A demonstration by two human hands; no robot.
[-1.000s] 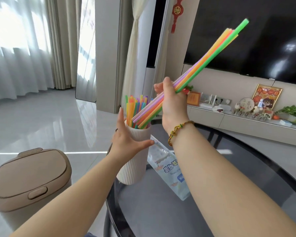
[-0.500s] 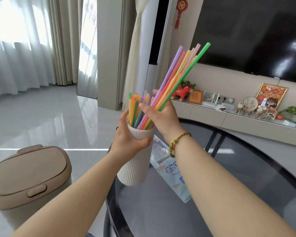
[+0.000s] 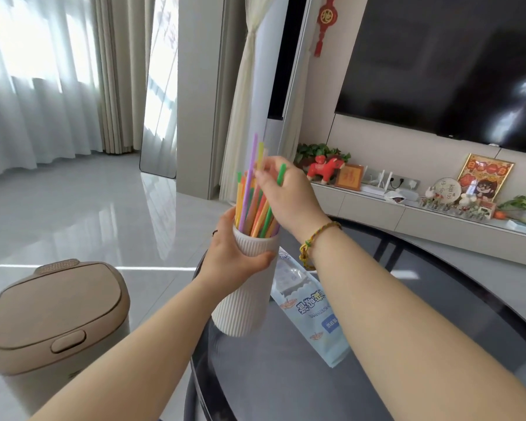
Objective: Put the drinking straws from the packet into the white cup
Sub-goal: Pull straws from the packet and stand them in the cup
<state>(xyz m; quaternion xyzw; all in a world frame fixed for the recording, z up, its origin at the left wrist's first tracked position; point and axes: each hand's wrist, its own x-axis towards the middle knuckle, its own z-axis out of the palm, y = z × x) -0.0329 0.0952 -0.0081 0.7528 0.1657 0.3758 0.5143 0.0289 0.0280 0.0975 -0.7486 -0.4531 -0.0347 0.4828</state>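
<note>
Writing first: the packet [image 3: 313,314] has blue Chinese characters on it, upside down from this angle, and I can't read them properly. There's also a little frame [image 3: 349,176] on the TV cabinet [image 3: 438,220] with one gold character, and a red knot ornament [image 3: 324,22] up on the wall. Both are too small for me to call.

The white cup [image 3: 246,293] is ribbed and stands right at the left edge of the dark glass table [image 3: 286,384], so there's hardly any margin on that side. The left hand [image 3: 231,253] is wrapped round its upper part, thumb across the front. The straws [image 3: 251,208] are in the cup, a mixed bunch of orange, yellow, green and purple sticking out the top. The right hand [image 3: 286,196] is above the rim with its fingers curled round the tops of some, and a green one pokes up between them. It's a bit blurred. There's a bracelet [image 3: 313,241] on that wrist.

The packet lies flat on the glass just right of the cup, partly under the right forearm. The glass runs on wide to the right and toward the camera. A beige bin [image 3: 52,314] stands on the floor just left of the table, lid closed. A big dark TV [image 3: 453,62] is on the far wall, well apart.
</note>
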